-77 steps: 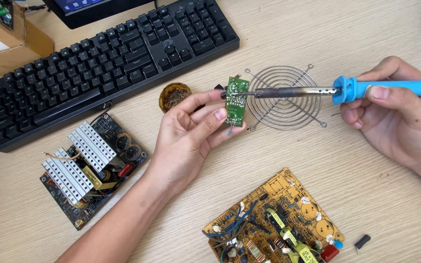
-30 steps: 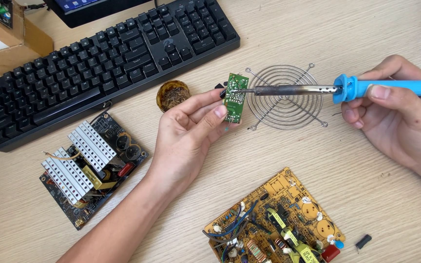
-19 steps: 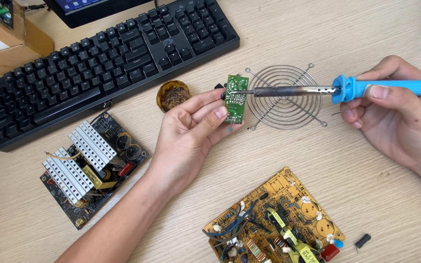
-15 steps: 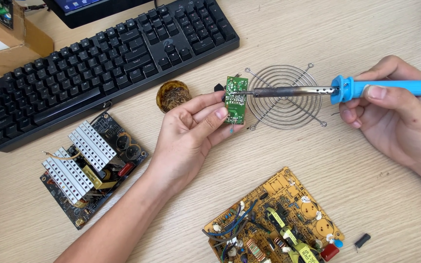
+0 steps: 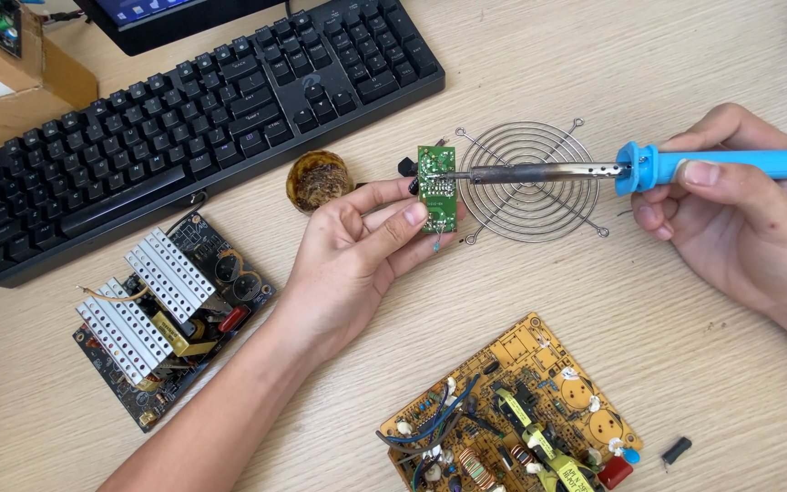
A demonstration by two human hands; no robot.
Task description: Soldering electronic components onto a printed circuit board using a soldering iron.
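left hand (image 5: 357, 251) pinching small green circuit board (image 5: 437, 189) upright | right hand (image 5: 735, 214) closed on blue soldering iron (image 5: 612, 169) | iron lying horizontal, tip touching board from right, above wire fan guard (image 5: 539, 205)

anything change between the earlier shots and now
Nothing visibly changed. The left hand still pinches the small green circuit board, and the right hand still holds the blue soldering iron with its tip at the board, over the wire fan guard.
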